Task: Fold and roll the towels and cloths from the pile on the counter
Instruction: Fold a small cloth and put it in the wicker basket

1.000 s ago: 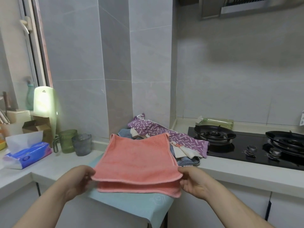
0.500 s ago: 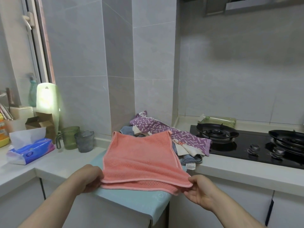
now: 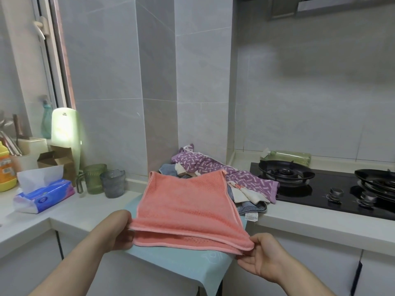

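A salmon-pink towel, folded double, lies stretched over a light blue cloth that drapes over the counter's front edge. My left hand pinches the towel's near left corner. My right hand pinches its near right corner, a little lower. Behind the towel sits the pile of cloths, topped by a purple cloth with white marks, against the tiled corner.
A black gas hob with two burners fills the counter at right, a green bottle lying behind it. To the left stand a green cup, a grey cup, a tissue pack, a cardboard box and an orange bottle.
Both hands have drawn the towel's near edge toward me and lower, over the counter's front edge. The right hand has dropped more than the left.
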{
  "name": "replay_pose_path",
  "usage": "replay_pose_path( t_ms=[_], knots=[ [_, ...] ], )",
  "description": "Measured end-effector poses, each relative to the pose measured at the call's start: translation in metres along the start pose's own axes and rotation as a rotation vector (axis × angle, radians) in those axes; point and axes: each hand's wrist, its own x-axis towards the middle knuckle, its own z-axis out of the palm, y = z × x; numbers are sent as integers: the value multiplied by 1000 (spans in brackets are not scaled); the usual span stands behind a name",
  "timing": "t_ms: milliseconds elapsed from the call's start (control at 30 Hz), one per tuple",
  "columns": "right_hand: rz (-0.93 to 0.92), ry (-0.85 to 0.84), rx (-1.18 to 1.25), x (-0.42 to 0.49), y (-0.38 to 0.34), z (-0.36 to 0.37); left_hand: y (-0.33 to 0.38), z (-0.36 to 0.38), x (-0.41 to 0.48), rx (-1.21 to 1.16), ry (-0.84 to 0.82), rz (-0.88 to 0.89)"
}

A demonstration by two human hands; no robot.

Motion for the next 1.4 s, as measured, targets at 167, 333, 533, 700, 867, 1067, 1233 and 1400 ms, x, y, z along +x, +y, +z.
replay_pose_path(
  t_ms=[167, 333, 533, 700, 867, 1067, 1233, 1400],
  knots=[
    [-4, 21, 39, 3, 2, -7, 4, 0, -8, -55, -46, -14],
    [11, -2, 65, -4, -2, -4, 5, -2, -11, -116, -39, -25],
    [-15, 35, 74, -7, -1, -5, -2, -3, 0, 96, -65, -16],
    [-81, 39, 95, -5, 4, -16, -4, -1, 8, 231, -9, 9],
    [-192, 81, 10, -6, 8, -15, -2, 2, 7, 242, -2, -15],
    [-392, 220, -196, -11, 12, -8, 4, 3, 0, 146, -90, -51],
    [-532, 228, -340, -15, 10, -8, 1, 4, 6, 179, -83, -64],
    [-568, 183, -368, -10, 10, -10, -1, 4, 6, 277, -122, -12]
  ],
)
